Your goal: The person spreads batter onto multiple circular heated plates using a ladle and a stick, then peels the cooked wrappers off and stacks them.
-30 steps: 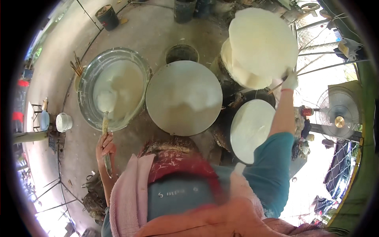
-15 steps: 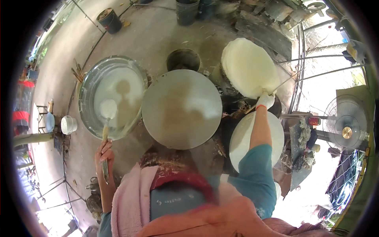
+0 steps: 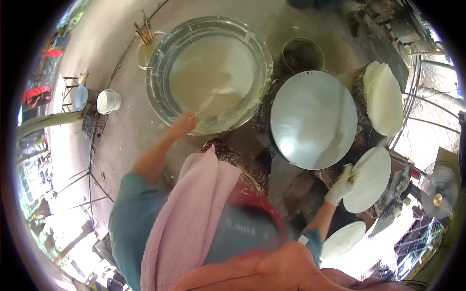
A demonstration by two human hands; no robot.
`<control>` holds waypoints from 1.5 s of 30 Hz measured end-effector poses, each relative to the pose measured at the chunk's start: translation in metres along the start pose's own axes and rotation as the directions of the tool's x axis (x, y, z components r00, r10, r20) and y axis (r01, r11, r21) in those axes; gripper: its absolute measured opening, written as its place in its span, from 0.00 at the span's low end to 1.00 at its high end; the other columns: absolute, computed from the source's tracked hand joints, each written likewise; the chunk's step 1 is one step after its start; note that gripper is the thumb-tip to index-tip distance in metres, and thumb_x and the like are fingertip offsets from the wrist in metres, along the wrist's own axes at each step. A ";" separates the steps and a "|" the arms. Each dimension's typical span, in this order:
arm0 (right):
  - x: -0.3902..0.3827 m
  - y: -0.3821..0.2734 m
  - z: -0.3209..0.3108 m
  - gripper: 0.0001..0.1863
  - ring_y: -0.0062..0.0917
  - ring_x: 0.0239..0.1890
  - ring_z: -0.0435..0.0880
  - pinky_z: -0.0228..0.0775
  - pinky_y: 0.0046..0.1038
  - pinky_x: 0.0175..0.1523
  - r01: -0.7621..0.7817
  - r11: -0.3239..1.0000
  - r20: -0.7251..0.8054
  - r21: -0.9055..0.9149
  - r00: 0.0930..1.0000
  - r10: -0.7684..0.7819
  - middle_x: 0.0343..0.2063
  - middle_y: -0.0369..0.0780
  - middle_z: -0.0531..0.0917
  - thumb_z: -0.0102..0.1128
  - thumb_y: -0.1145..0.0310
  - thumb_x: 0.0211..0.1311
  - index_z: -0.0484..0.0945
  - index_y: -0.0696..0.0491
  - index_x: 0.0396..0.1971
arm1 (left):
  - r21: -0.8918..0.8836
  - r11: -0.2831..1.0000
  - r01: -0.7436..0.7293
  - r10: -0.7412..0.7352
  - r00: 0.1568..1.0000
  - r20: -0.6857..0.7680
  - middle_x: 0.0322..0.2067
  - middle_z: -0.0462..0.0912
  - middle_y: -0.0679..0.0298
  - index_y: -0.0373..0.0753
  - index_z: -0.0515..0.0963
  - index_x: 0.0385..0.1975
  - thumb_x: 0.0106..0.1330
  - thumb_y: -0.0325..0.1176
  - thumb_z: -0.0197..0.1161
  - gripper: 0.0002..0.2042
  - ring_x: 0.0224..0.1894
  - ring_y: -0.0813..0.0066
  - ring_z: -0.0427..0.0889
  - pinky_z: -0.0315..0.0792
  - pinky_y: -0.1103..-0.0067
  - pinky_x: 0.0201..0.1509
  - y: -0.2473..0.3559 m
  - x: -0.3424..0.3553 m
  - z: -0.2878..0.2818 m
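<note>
My left hand (image 3: 184,123) is closed round the handle of a ladle (image 3: 206,105), whose head dips into a wide metal basin (image 3: 154,92) of milky white liquid (image 3: 218,56). Right of the basin is a smooth, pale round cooking surface (image 3: 313,119). My right hand (image 3: 341,185), in a whitish glove, is at the left edge of a white round disc (image 3: 371,179). Its fingers look spread, though blurred, with nothing visible in them. A cream-coloured rounded sheet-like piece (image 3: 383,99) stands tilted beyond the cooking surface.
A pot of sticks (image 3: 145,51) stands beside the basin, a white bucket (image 3: 108,101) further left. Behind the cooking surface is a dark round container (image 3: 303,54). Another white disc (image 3: 343,239) lies near my right forearm, and a fan (image 3: 439,186) stands at far right.
The view has turned left, shifting things rightward. My left hand has brought the ladle down into the liquid. My right hand has left the cream-coloured piece and drawn back toward me.
</note>
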State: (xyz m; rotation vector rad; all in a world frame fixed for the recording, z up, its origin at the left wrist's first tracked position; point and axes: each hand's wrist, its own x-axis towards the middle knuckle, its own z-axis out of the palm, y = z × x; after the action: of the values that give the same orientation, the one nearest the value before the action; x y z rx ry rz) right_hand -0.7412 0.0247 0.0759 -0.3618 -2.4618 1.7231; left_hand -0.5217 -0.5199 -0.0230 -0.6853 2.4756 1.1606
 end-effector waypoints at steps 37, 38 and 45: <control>-0.409 -0.013 0.031 0.26 0.17 0.33 0.77 0.69 0.19 0.36 -0.117 0.962 0.479 0.245 0.877 -0.015 0.38 0.35 0.82 0.55 0.79 0.58 0.66 0.60 0.59 | -0.868 -0.254 0.428 0.566 0.793 0.225 0.14 0.63 0.76 0.29 0.67 0.39 0.70 0.35 0.49 0.12 0.07 0.89 0.60 0.51 0.90 0.13 0.106 -0.198 -0.122; -0.405 -0.017 0.031 0.27 0.15 0.35 0.74 0.68 0.18 0.40 -0.102 0.944 0.419 0.314 0.907 -0.042 0.41 0.35 0.78 0.56 0.79 0.58 0.65 0.61 0.59 | -0.961 -0.074 0.266 0.668 0.729 0.150 0.14 0.63 0.76 0.30 0.68 0.39 0.69 0.36 0.50 0.12 0.07 0.89 0.60 0.52 0.90 0.12 0.117 -0.193 -0.140; -0.368 -0.010 0.069 0.25 0.12 0.40 0.71 0.65 0.15 0.45 -0.283 0.831 0.283 0.479 0.946 0.160 0.47 0.33 0.73 0.54 0.78 0.61 0.64 0.63 0.59 | -0.957 -0.141 0.253 0.385 0.905 0.183 0.13 0.62 0.75 0.33 0.68 0.36 0.71 0.38 0.47 0.12 0.09 0.89 0.59 0.52 0.87 0.12 0.134 -0.092 -0.197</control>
State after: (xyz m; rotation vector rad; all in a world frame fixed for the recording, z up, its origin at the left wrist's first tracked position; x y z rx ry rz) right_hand -0.4031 -0.1372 0.0766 -0.4180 -2.0213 2.5620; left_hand -0.5346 -0.5733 0.2262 -0.4119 0.6288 2.8833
